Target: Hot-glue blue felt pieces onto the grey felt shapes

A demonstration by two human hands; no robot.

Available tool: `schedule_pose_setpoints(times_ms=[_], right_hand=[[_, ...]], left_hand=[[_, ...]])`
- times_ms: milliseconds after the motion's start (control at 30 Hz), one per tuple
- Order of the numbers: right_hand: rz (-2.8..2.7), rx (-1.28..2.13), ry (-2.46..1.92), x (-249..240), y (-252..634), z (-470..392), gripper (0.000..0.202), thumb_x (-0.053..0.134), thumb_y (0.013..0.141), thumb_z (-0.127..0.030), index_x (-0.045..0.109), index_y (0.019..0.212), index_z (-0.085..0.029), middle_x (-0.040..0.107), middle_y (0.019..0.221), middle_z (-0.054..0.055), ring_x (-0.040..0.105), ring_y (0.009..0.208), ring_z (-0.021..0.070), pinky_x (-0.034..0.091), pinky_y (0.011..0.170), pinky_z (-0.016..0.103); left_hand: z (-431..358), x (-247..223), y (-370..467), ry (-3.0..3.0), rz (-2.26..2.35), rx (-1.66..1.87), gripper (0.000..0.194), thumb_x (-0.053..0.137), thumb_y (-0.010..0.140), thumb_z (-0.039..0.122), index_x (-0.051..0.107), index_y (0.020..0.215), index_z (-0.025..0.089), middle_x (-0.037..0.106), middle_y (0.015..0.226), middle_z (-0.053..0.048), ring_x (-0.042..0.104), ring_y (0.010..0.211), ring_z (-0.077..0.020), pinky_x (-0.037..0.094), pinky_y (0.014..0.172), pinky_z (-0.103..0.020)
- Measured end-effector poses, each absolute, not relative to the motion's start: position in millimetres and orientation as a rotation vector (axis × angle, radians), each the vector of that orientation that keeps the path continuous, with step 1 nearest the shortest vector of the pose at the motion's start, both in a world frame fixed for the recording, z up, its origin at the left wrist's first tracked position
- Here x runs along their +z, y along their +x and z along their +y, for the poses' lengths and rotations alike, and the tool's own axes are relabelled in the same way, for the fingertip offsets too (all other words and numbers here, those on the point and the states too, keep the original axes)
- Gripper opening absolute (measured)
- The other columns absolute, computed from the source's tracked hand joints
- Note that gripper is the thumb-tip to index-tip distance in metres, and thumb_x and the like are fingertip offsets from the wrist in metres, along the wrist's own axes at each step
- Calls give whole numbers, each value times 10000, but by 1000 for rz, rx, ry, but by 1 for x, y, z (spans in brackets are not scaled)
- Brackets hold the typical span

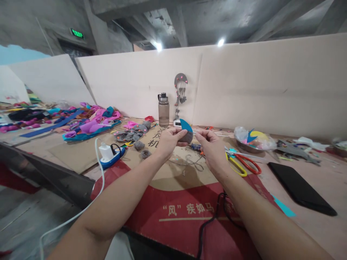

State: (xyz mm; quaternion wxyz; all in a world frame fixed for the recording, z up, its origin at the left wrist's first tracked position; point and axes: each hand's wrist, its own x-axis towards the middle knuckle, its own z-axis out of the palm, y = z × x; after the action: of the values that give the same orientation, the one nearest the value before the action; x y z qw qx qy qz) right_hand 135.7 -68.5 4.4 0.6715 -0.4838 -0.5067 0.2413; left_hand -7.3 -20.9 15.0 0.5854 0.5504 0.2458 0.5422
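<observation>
Between thumb and fingers, my left hand (171,141) holds a small rounded piece, grey felt (187,137) with a blue part (185,125) on its upper side. Just right of it is my right hand (210,143), its thumb and index finger pinched together; whatever they hold is too small to make out. Loose grey yarn (193,162) lies on the cardboard (168,177) below the hands. Grey yarn balls (139,145) and a pile of grey felt pieces (131,133) lie left of my left hand.
A bottle (163,112) stands behind my left hand. Scissors (248,163) and a black phone (300,187) lie at right, a bowl (246,144) behind them. At left are a power strip (112,157) and pink fabric (93,124). A grey hanging ornament (180,88) is on the board.
</observation>
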Motion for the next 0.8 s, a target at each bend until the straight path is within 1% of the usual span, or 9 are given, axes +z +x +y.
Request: schedule_pose_setpoints(times_ms=[133, 233, 400, 567, 667, 800], right_hand=[[-1097, 620, -1064, 8, 133, -71, 279, 710, 723, -449, 678, 845, -199, 559, 692, -27, 355, 547, 94, 296, 494, 244], [-1086, 647, -1044, 9, 133, -70, 290, 720, 706, -466, 670, 822, -205, 578, 700, -19, 380, 543, 96, 302, 484, 245], [-1087, 662, -1023, 7, 135, -68, 316, 744, 687, -496, 673, 800, -209, 560, 667, -30, 400, 534, 94, 322, 496, 253], [-1090, 702, -1016, 9, 134, -70, 344, 747, 666, -507, 679, 807, -201, 526, 628, -41, 334, 509, 82, 254, 466, 242], [-1063, 734, -982, 11, 133, -71, 349, 774, 644, -496, 681, 798, -197, 502, 606, -58, 297, 487, 69, 228, 456, 246], [-1021, 834, -925, 15, 130, -75, 347, 811, 610, -468, 659, 760, -196, 456, 577, -77, 243, 459, 52, 158, 435, 244]], left_hand=[[-23, 18, -7, 1255, 570, 1218, 320, 837, 692, 376, 719, 831, 113, 716, 850, -78, 659, 697, -136, 593, 573, -252], [-25, 19, -8, 1227, 569, 1205, 317, 839, 701, 357, 688, 848, 120, 705, 810, -62, 654, 665, -127, 582, 557, -244], [-26, 21, -8, 1197, 564, 1184, 329, 844, 702, 342, 633, 822, 120, 679, 755, -38, 637, 619, -112, 565, 526, -228], [-25, 21, -9, 1183, 544, 1155, 340, 847, 693, 337, 603, 794, 123, 660, 729, -21, 622, 591, -102, 551, 490, -213], [-24, 20, -9, 1198, 506, 1143, 369, 857, 671, 354, 597, 793, 123, 649, 712, -6, 602, 556, -92, 529, 446, -201], [-22, 19, -9, 1217, 462, 1126, 407, 869, 637, 392, 601, 790, 126, 636, 676, 6, 588, 526, -92, 501, 406, -191]])
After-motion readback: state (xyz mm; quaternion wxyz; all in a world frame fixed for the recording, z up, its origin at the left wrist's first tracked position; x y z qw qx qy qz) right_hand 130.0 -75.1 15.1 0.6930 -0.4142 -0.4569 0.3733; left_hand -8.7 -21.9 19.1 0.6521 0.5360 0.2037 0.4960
